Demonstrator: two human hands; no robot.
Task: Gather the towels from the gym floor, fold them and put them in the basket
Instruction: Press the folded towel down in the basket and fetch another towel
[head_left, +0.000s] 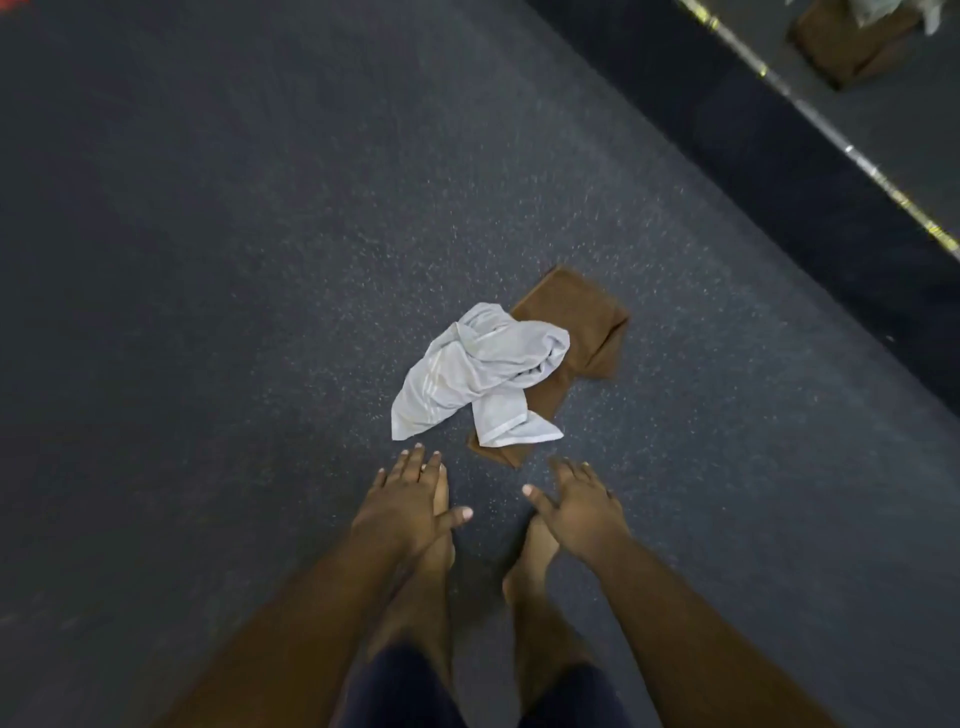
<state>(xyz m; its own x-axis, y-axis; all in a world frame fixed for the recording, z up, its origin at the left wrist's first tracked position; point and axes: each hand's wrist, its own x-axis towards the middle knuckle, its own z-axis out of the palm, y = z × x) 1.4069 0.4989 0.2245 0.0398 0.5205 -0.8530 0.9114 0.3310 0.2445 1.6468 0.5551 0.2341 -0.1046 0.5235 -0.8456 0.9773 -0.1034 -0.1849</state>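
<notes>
Just beyond the fingertips of both hands, a crumpled white towel (480, 374) lies on the speckled dark gym floor (234, 260), draped partly over a flat brown towel (582, 312) that reaches farther out from the fingers. The left hand (405, 506) and the right hand (582, 512) are held side by side, palms down, fingers straight and slightly spread, holding nothing and not touching either towel. Beneath the hands stand the person's bare feet (537, 551). Far past the fingers to the right, a mirror (883, 104) reflects a brown cloth.
</notes>
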